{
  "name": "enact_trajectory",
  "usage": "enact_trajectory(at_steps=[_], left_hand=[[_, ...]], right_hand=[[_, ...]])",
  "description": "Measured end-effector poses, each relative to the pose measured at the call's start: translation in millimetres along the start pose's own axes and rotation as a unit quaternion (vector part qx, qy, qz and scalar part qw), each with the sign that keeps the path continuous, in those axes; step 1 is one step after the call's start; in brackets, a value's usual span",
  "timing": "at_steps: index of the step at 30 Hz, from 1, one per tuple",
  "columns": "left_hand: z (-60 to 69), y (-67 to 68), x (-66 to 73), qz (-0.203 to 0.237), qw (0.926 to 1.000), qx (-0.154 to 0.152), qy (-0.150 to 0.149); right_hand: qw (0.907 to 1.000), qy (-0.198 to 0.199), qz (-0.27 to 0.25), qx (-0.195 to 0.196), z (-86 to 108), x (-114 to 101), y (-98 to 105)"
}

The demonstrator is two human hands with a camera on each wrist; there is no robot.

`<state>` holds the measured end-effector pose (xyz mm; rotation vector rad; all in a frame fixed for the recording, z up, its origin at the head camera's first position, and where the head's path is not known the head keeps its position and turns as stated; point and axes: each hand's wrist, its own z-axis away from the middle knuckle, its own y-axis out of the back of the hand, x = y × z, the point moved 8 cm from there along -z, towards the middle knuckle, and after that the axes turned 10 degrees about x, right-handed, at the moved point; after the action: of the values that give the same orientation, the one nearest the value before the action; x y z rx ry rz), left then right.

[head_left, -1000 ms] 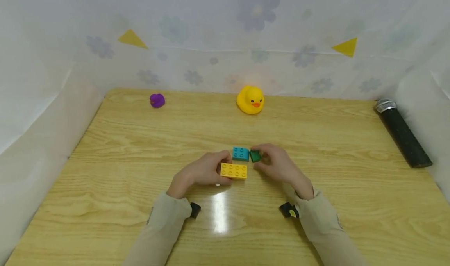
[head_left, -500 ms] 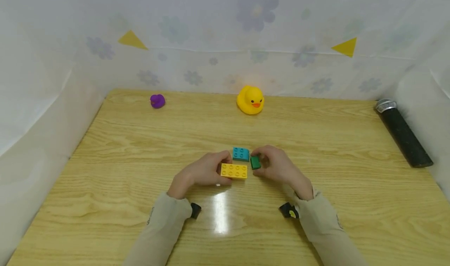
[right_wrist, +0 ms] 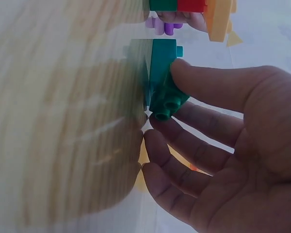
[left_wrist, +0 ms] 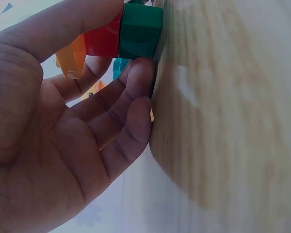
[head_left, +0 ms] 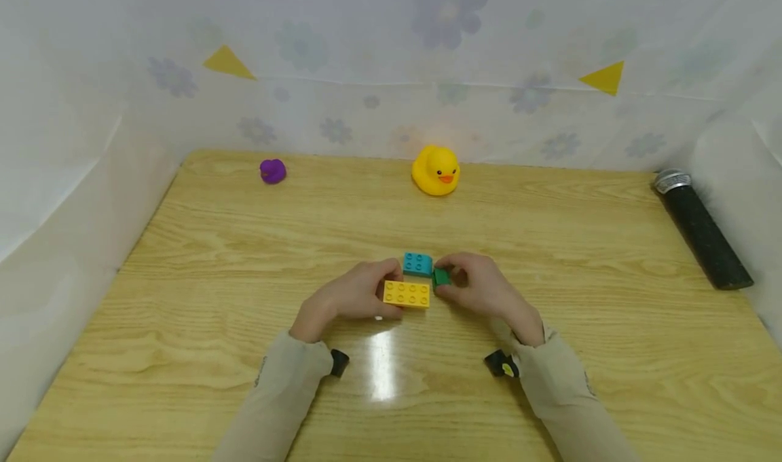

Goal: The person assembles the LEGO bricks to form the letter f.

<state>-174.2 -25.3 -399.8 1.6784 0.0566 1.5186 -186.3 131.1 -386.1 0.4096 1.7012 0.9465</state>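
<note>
My left hand point(head_left: 360, 291) grips a stack of toy bricks between thumb and fingers. Its top is a yellow brick point(head_left: 406, 294) with two rows of studs; beneath are a red brick point(left_wrist: 103, 40) and a green brick point(left_wrist: 140, 30), the lowest, near the tabletop. In the right wrist view, my right hand point(right_wrist: 223, 126) pinches a small green brick point(right_wrist: 170, 99) between thumb and fingers, its studs turned sideways towards the wrist. Just left of it, a teal brick point(head_left: 417, 264) sits studs up on the table, behind the stack; whether the two touch I cannot tell.
A yellow rubber duck point(head_left: 436, 171) stands at the table's back edge, with a small purple duck point(head_left: 273, 171) to its left. A black microphone point(head_left: 702, 231) lies at the right edge. Wood-grain table point(head_left: 214, 245) reaches to white curtains with flowers and yellow triangles.
The small green brick turns within my right fingers and shifts slightly towards me, then back left beside the teal brick. My left hand and its stack stay in place.
</note>
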Motion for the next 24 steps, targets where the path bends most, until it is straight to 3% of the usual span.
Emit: enact_trajectory(at_steps=[14,24], left_hand=[[1.3,2.3,4.1,0.000,1.0000,0.002,-0.004],[0.1,1.9,3.9,-0.004,0.9999,0.002,-0.012]], right_hand=[[0.9986,-0.046,-0.021,0.015,-1.2,3.8,3.4],[0.9981,-0.048,-0.028,0.026,-0.8,1.0,7.9]])
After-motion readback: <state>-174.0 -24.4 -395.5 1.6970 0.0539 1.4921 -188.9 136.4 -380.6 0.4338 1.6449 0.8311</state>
